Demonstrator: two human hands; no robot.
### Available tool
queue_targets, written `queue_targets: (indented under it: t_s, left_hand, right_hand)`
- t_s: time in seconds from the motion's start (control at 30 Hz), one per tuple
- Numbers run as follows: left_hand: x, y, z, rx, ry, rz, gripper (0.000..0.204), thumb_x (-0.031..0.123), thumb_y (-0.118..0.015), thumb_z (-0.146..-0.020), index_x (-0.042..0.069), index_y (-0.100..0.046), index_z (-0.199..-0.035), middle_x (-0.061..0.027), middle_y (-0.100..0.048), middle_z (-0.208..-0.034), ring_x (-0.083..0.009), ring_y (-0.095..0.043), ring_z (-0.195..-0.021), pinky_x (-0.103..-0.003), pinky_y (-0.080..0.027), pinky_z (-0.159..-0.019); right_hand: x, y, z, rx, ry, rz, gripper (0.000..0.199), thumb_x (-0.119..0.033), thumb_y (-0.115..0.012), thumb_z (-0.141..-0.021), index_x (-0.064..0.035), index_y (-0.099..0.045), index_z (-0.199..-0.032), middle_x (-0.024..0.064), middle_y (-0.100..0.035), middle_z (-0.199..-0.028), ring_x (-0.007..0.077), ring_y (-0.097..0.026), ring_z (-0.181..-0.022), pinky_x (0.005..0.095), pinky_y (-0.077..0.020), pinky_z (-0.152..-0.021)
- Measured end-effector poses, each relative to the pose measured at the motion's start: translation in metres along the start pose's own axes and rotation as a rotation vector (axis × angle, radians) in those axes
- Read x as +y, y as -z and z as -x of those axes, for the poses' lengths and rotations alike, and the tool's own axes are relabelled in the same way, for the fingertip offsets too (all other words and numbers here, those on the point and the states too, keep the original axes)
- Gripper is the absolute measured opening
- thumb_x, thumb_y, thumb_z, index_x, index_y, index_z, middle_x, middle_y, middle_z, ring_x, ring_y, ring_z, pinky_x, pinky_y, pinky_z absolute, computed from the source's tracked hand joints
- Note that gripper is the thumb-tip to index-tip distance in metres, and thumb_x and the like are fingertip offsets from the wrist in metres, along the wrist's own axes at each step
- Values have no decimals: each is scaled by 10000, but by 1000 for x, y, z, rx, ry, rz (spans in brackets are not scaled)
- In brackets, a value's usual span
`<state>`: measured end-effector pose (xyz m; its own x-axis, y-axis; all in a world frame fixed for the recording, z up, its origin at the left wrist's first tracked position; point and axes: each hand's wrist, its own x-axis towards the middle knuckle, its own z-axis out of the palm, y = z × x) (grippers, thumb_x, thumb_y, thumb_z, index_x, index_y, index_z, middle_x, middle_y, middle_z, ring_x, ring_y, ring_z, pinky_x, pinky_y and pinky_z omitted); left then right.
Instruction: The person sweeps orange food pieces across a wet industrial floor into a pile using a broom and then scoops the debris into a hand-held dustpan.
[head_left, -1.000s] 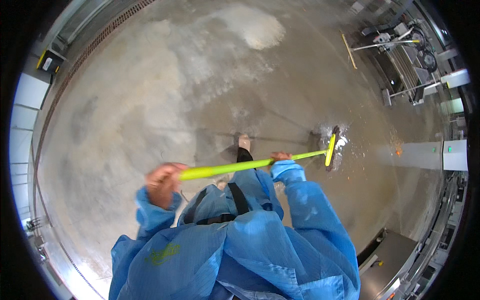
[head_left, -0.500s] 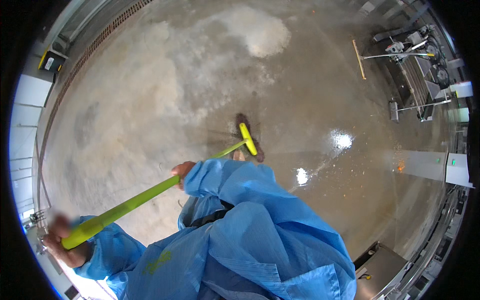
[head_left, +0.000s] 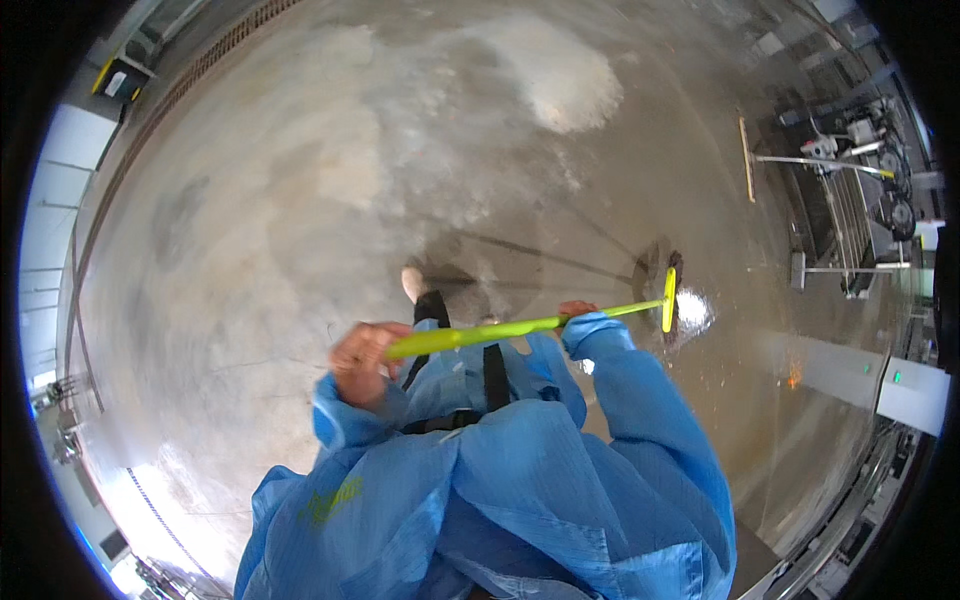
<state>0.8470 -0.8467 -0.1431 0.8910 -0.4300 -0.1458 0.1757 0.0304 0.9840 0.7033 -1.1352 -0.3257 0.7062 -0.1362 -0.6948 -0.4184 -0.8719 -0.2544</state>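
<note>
A lime-yellow push broom (head_left: 470, 334) lies nearly level across the front of my body. Close to the handle's thick end, my left hand (head_left: 366, 360) is closed around it, slightly blurred. Farther along the handle, my right hand (head_left: 577, 309) grips it, its fingers partly hidden by the blue sleeve. The narrow yellow head (head_left: 669, 300) rests on the wet floor to my right, with a dark fringe, apparently bristles, along it. Bright light glints off the water beside the head.
One foot (head_left: 412, 284) shows on the concrete floor (head_left: 270, 220). At the far right stands wheeled metal equipment (head_left: 860, 190), with a long-handled floor tool (head_left: 747, 160) beside it. A drain grate (head_left: 215, 58) runs along the far left, near a black-and-yellow box (head_left: 120, 80).
The broom has swung from ahead of me over to my right, its head now farther right. My left hand has come in from the far left, and my right hand has moved right.
</note>
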Motion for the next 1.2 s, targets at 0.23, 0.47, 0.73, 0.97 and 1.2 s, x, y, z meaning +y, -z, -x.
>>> queue_targets:
  t_s: [0.23,0.47,0.73,0.97,1.2]
  left_hand:
    - [94,186,-89,539,-583,-449,327,244,-335,-805,41,-520,-628,-72,-564,-636,-148,-505,-544,-232,-403,-532]
    - [223,328,-48,780,-833,-619,223,198,-443,-799,-5,-516,-742,-113,-534,-711,-192,-505,-666,-322,-412,-606]
    - [217,342,-187,1233,-633,-572,301,267,-458,-788,-3,-530,-675,-97,-526,-639,-183,-500,-572,-297,-420,-538]
    - [189,255,-353,688,-670,-578,389,338,-405,-820,22,-511,-617,-87,-498,-549,-174,-483,-515,-271,-389,-490]
    - [38,106,-482,6,-438,-466,232,179,-429,-821,29,-553,-695,-86,-573,-653,-165,-532,-568,-254,-422,-513]
  right_hand:
    - [-194,76,-127,358,706,-409,160,-238,-595,-655,-100,-524,-694,95,-506,-644,269,-520,-651,342,-425,-591]
    - [-439,187,-175,-2,820,-264,128,-192,-527,-644,-116,-570,-737,133,-580,-745,314,-551,-745,404,-435,-666]
    - [-493,245,-285,37,812,-190,244,-221,-493,-682,-94,-569,-876,150,-583,-891,313,-555,-831,390,-432,-696]
    - [-353,278,-359,29,588,-295,151,-213,-564,-637,-88,-531,-714,138,-561,-727,299,-552,-717,371,-437,-625]
    - [-100,255,-372,60,137,-351,246,-326,-519,-704,-99,-562,-789,155,-562,-842,330,-534,-823,390,-423,-691]
